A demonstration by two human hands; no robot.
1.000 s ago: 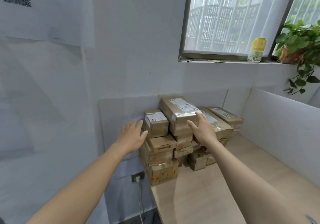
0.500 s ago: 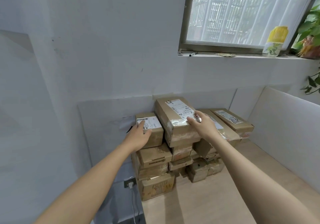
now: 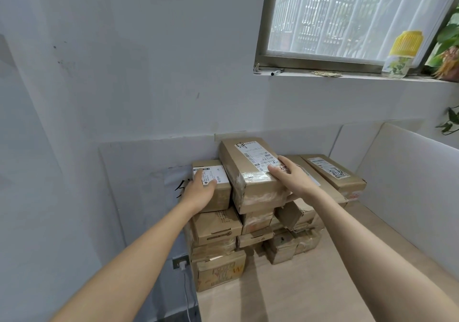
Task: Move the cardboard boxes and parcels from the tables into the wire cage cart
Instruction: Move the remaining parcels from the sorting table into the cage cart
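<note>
Lays straight fingers [image 3: 198, 174] of the left hand [image 3: 200, 191] flat on the white label of the small box [image 3: 221, 197], topmost on the left column of the pile [image 3: 250, 237]. Spreads thumb and forefinger of the right hand [image 3: 294, 181] over the taped, labelled long box [image 3: 238, 170] crowning that pile on the table [image 3: 310, 284] by the wall [image 3: 149, 98]; cannot tell whether the rest curl.
</note>
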